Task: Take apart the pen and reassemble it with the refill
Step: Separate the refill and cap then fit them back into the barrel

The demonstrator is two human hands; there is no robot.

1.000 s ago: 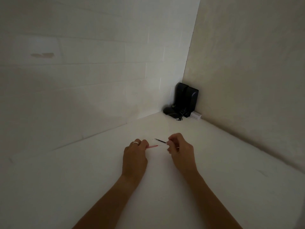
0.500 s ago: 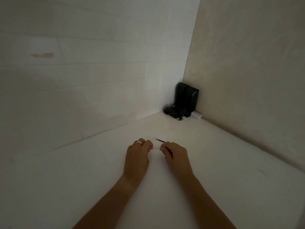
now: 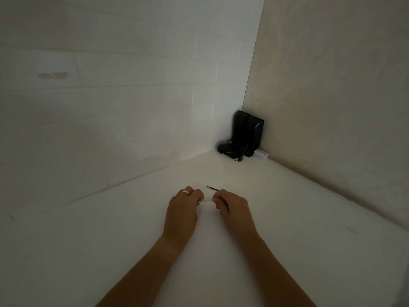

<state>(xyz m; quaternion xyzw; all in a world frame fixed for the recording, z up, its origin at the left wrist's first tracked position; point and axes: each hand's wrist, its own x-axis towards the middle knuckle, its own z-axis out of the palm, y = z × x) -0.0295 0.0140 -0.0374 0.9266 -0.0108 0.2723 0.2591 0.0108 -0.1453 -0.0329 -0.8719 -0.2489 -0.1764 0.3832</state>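
Both my hands meet over the white table (image 3: 110, 251). My left hand (image 3: 183, 209), with a ring on one finger, pinches one end of a thin pale pink pen barrel (image 3: 207, 200). My right hand (image 3: 232, 207) grips the other end, so only a short stretch of the barrel shows between the fingertips. A thin dark refill (image 3: 212, 188) lies on the table just beyond my knuckles, with its right end hidden behind my right hand.
A black device with cables (image 3: 245, 136) stands in the far corner where the two walls meet. A small white box (image 3: 261, 155) lies beside it on the right. The walls close off the table at the back and right.
My right hand has moved left to meet my left hand and has closed on the free end of the pink barrel. The dark refill stays where it was.
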